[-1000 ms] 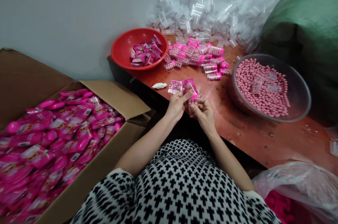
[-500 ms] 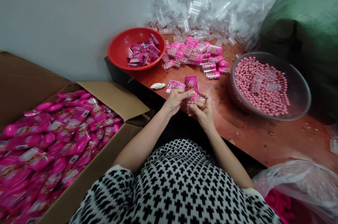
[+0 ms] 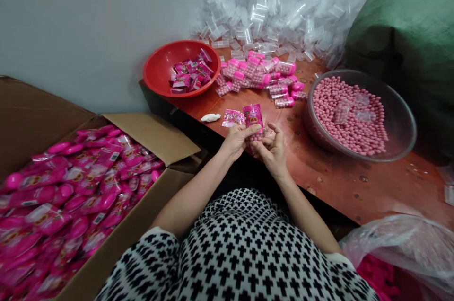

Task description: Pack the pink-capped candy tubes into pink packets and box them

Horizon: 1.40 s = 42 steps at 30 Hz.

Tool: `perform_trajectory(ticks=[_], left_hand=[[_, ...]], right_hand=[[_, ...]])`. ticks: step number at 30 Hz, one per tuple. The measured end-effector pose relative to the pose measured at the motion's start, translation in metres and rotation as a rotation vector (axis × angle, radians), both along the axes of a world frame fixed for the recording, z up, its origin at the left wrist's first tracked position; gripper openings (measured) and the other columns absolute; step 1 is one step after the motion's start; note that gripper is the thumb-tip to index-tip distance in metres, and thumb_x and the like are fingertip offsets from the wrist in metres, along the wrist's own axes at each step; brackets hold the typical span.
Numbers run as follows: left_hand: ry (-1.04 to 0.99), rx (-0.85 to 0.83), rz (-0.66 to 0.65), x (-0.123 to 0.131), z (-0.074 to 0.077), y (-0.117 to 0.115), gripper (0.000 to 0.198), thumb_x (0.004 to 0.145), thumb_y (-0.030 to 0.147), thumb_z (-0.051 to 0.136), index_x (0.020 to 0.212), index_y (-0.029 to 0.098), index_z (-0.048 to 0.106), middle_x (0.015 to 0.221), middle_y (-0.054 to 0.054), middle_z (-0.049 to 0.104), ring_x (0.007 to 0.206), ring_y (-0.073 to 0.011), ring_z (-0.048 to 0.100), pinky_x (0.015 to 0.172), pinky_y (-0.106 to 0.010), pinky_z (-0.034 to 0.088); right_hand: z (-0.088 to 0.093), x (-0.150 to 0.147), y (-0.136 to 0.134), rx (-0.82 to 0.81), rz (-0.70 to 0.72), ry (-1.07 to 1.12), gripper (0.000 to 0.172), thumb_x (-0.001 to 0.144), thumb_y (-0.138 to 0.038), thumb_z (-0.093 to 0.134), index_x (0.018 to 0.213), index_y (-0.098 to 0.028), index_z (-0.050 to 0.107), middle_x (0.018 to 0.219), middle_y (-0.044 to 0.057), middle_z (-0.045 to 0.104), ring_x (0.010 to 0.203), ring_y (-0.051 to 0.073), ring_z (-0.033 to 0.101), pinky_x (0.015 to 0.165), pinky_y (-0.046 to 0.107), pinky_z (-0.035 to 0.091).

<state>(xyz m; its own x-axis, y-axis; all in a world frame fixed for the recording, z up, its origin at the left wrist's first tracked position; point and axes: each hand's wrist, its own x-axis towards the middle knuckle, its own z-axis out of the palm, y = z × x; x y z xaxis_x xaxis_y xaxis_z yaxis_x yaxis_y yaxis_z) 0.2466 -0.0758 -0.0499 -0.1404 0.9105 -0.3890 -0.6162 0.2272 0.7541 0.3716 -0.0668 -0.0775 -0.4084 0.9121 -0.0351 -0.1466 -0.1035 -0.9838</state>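
My left hand (image 3: 237, 140) and my right hand (image 3: 271, 148) meet at the near edge of a red-brown table (image 3: 340, 182). Together they hold a small clear tube of pink candy balls with a pink printed sleeve (image 3: 254, 119) standing up over its top. The tube's lower part is hidden between my fingers. A second flat pink sleeve (image 3: 232, 118) lies on the table just behind my left hand. A small white scrap (image 3: 210, 117) lies to its left.
A red bowl (image 3: 161, 65) holds pink sleeves. Filled pink-capped tubes (image 3: 260, 76) lie beside it, with a heap of empty clear tubes (image 3: 280, 3) behind. A metal bowl (image 3: 400, 126) of pink balls sits right. A cardboard box (image 3: 156, 135) of finished packs stands left; a green sack (image 3: 411, 31) sits far right.
The pink sleeve has been turned upright and drawn down over the tube between my hands. My right fingers have shifted around the tube. The view has drifted slightly.
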Motion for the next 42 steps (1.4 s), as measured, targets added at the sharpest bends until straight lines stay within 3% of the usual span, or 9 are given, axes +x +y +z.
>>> perform_trajectory(ticks=[4,9,14,18,31,34,38,42], left_hand=[[0.115,-0.01,-0.055,-0.001,0.0,0.0,0.031,0.055,0.035,0.082,0.063,0.009,0.067,0.056,-0.006,0.064,0.045,-0.0107,0.054,0.045,-0.022,0.041],[0.418,0.024,-0.005,0.0,0.001,-0.006,0.032,0.056,0.039,0.081,0.061,0.011,0.065,0.053,-0.001,0.061,0.043,-0.0089,0.051,0.042,-0.021,0.036],[0.154,0.075,0.064,0.009,0.0,-0.013,0.038,0.063,0.047,0.075,0.06,0.012,0.061,0.052,-0.001,0.057,0.043,-0.0095,0.05,0.042,-0.023,0.04],[-0.017,0.011,0.059,0.014,0.0,-0.011,0.037,0.055,0.04,0.081,0.062,0.01,0.061,0.055,-0.003,0.059,0.042,-0.0086,0.049,0.041,-0.022,0.038],[0.012,-0.033,0.152,0.018,-0.005,-0.011,0.032,0.057,0.035,0.081,0.065,0.009,0.066,0.057,-0.003,0.062,0.047,-0.0084,0.054,0.043,-0.02,0.041],[0.034,-0.024,0.09,0.018,-0.005,-0.011,0.03,0.056,0.033,0.08,0.069,0.008,0.068,0.055,-0.003,0.061,0.043,-0.0086,0.051,0.039,-0.02,0.038],[0.053,-0.004,-0.052,0.015,-0.003,-0.018,0.034,0.06,0.037,0.078,0.075,0.007,0.07,0.05,-0.001,0.057,0.034,-0.0078,0.042,0.031,-0.023,0.033],[0.021,0.032,-0.055,0.009,-0.006,-0.023,0.033,0.062,0.038,0.077,0.071,0.008,0.068,0.051,-0.002,0.056,0.039,-0.0102,0.048,0.036,-0.024,0.04]], right_hand=[[0.001,0.001,-0.001,-0.024,0.021,0.028,0.065,0.073,-0.036,0.07,0.123,-0.026,0.03,0.067,-0.007,0.067,0.049,0.011,0.06,0.045,0.021,0.05],[0.004,-0.001,-0.002,-0.15,0.002,0.101,0.067,0.068,-0.037,0.073,0.119,-0.026,0.03,0.059,-0.009,0.065,0.045,0.011,0.059,0.042,0.02,0.049],[0.005,-0.001,-0.002,-0.156,0.0,0.123,0.065,0.068,-0.034,0.074,0.117,-0.026,0.031,0.061,-0.008,0.066,0.045,0.011,0.058,0.042,0.02,0.049],[0.005,0.0,-0.003,-0.139,-0.013,0.104,0.064,0.07,-0.035,0.072,0.119,-0.026,0.032,0.061,-0.008,0.065,0.045,0.01,0.058,0.043,0.019,0.049],[-0.004,0.004,-0.007,0.021,0.013,-0.024,0.06,0.076,-0.036,0.068,0.125,-0.026,0.034,0.073,-0.005,0.067,0.053,0.01,0.061,0.047,0.02,0.05],[-0.003,0.004,-0.01,0.004,0.002,-0.008,0.06,0.076,-0.035,0.068,0.124,-0.026,0.033,0.07,-0.006,0.067,0.053,0.01,0.061,0.047,0.02,0.05],[0.0,0.002,-0.013,-0.138,0.006,0.109,0.064,0.072,-0.034,0.071,0.12,-0.025,0.031,0.061,-0.008,0.065,0.045,0.011,0.059,0.042,0.02,0.05],[0.003,0.002,-0.013,-0.157,0.013,0.107,0.065,0.071,-0.034,0.071,0.121,-0.024,0.03,0.061,-0.008,0.065,0.043,0.01,0.058,0.041,0.019,0.048]])
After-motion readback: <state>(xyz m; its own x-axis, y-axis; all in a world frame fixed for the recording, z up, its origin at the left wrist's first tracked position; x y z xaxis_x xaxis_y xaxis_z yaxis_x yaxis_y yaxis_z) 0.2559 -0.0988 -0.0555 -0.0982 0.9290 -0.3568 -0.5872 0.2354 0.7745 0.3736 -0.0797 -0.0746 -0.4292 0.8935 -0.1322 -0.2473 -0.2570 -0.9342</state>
